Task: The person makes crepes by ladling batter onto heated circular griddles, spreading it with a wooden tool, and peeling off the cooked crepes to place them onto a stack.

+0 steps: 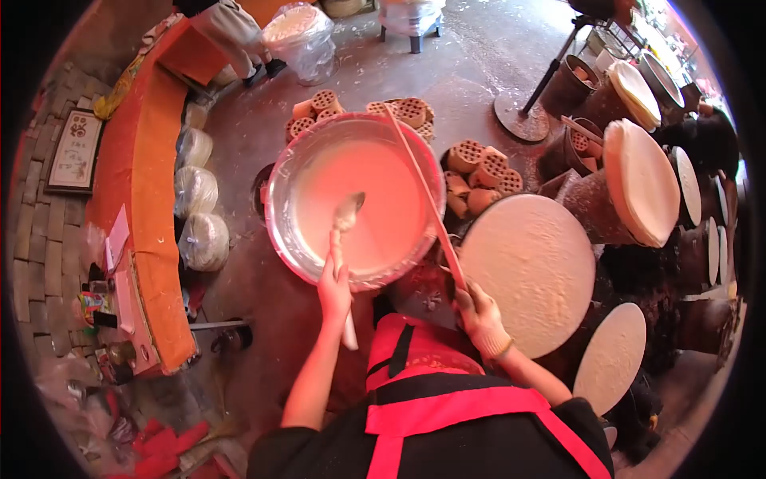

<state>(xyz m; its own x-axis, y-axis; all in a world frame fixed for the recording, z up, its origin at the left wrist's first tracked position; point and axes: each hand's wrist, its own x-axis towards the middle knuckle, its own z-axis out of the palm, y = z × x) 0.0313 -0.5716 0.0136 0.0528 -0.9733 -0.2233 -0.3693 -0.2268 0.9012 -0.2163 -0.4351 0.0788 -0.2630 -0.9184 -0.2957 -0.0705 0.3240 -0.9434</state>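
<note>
A large round basin (275, 188) of pale batter, lit reddish, stands in front of me. My left hand (334, 291) is closed around the handle of a ladle (345, 215), whose batter-coated head is over the basin. My right hand (481, 319), with a pale glove cuff at the wrist, is closed on the lower end of a long thin wooden stick (427, 195). The stick slants across the right side of the basin, its far end past the rim. Just right of my right hand lies a round griddle (531, 271) covered with a pale layer.
Perforated briquettes (479, 169) lie behind and right of the basin. Stacked flat rounds (641, 184) top a drum at the right. A stand (523, 118) is beyond. An orange-covered counter (144, 207) runs along the left; a person (227, 32) stands at the upper left.
</note>
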